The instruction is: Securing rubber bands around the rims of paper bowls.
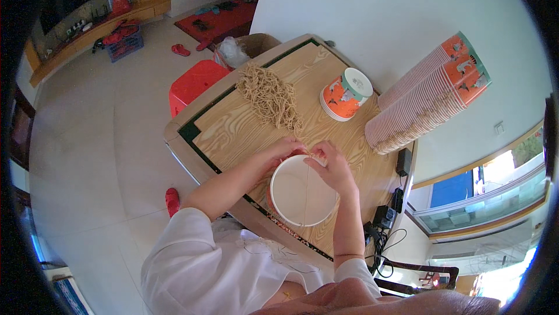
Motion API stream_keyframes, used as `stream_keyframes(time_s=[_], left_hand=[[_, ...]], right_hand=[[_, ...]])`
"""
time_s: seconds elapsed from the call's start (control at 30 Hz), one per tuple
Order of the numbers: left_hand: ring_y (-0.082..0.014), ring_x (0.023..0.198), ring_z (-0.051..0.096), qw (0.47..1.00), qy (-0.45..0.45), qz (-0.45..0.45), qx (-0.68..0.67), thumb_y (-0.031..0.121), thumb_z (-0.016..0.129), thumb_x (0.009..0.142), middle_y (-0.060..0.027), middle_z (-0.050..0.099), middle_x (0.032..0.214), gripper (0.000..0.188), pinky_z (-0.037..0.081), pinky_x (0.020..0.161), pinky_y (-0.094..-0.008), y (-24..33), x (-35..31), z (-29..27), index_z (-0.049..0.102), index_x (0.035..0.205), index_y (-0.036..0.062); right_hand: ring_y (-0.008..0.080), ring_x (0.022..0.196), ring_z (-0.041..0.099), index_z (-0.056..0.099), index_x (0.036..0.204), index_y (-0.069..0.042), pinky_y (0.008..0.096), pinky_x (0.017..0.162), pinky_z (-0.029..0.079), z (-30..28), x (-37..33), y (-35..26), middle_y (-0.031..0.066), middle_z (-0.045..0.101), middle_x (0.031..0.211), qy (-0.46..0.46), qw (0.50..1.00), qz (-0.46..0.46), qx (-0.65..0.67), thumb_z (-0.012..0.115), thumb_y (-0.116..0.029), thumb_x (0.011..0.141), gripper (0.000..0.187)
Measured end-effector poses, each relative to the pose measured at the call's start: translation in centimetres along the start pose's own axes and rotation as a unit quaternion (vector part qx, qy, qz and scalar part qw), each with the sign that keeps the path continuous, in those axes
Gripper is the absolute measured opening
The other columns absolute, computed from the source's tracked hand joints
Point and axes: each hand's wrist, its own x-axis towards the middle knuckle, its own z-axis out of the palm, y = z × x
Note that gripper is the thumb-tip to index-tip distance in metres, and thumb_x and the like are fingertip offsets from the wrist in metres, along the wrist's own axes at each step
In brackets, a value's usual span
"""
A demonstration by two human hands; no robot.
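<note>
In front of me on the table stands a round paper bucket (291, 190), its open white mouth facing up. A thin tan cord (307, 190) runs across that mouth from the near rim to the far rim. At the far rim my left hand (286, 149) and my right hand (332, 166) are close together, fingers pinched on the cord. The right thumb reaches over the rim; some left fingertips are hidden behind the bucket. Beyond my hands lies a loose tangled heap of tan cord (269, 96), with a strand trailing toward them.
Tall nested stacks of orange paper buckets (419, 96) lean by the wall, cord along one side. A short upside-down stack (343, 96) stands at the table's far side. Black adapters and cables (381, 222) sit at the right edge. A red stool (195, 82) is beyond the left edge.
</note>
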Motion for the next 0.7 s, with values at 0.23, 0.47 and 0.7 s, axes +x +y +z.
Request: stream_keyframes(time_s=[0.23, 0.47, 0.7], left_hand=[[-0.0166, 0.069, 0.062, 0.998, -0.002, -0.015, -0.068, 0.021, 0.065, 0.080, -0.0098, 0.063, 0.082, 0.024, 0.050, 0.058, -0.0307, 1.4, -2.1, 1.0, 0.056, 0.093, 0.0028], [-0.0135, 0.076, 0.059, 0.991, -0.046, 0.068, 0.104, 0.014, 0.074, 0.073, -0.0051, 0.061, 0.086, 0.046, 0.049, 0.066, -0.0276, 1.8, -6.4, 1.4, 0.048, 0.111, 0.0063], [-0.0120, 0.078, 0.058, 0.982, -0.091, 0.086, 0.144, 0.014, 0.073, 0.075, -0.0039, 0.061, 0.086, 0.045, 0.047, 0.069, -0.0251, 1.5, -7.8, 2.0, 0.048, 0.112, 0.0054]], right_hand=[[0.0300, 0.086, 0.057, 0.052, 0.098, -0.003, 0.0386, 0.075, 0.046, 1.5, -0.5, 0.0, 0.0128, 0.057, 0.088, 0.026, 0.996, 0.045, -0.074, 0.070, -0.013, 0.075, 0.031], [0.0121, 0.080, 0.061, 0.054, 0.105, -0.001, 0.0258, 0.070, 0.049, 0.6, -2.2, 1.4, 0.0057, 0.062, 0.083, -0.012, 0.986, 0.071, 0.151, 0.059, 0.003, 0.082, 0.024], [0.0108, 0.078, 0.061, 0.056, 0.103, -0.001, 0.0248, 0.069, 0.049, 1.0, -2.6, 1.8, 0.0047, 0.063, 0.080, 0.002, 0.983, 0.135, 0.127, 0.059, 0.002, 0.082, 0.021]])
